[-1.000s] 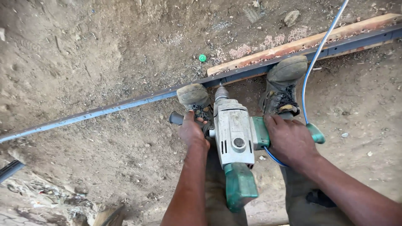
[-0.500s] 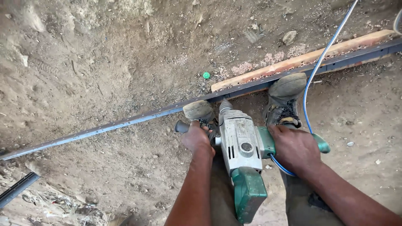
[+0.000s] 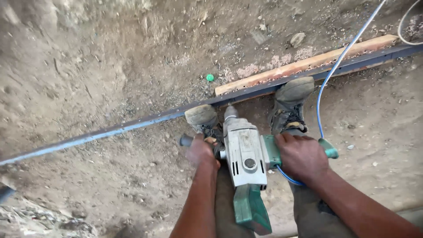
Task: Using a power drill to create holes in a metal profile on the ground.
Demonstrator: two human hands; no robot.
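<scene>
A heavy grey and green power drill (image 3: pixel 245 159) points straight down between my two dusty boots. Its chuck (image 3: pixel 230 113) meets a long dark steel bar (image 3: pixel 132 125) that runs across the dirt. My left hand (image 3: pixel 200 151) grips the black side handle on the drill's left. Around the green handle on the drill's right, my right hand (image 3: pixel 302 156) is closed. Both boot toes (image 3: pixel 294 90) rest on the bar. A blue cable (image 3: pixel 339 66) leaves the right handle and runs up to the top right.
A wooden plank (image 3: pixel 304 65) lies along the far side of the bar, with sawdust beside it. A small green cap (image 3: pixel 210 77) and a stone (image 3: pixel 297 39) sit on the dirt beyond. Rubble lies at the lower left (image 3: pixel 39 220).
The view has shifted slightly, so drill and boots sit a bit lower and to the right in the picture. Both hands keep the same grip on the drill.
</scene>
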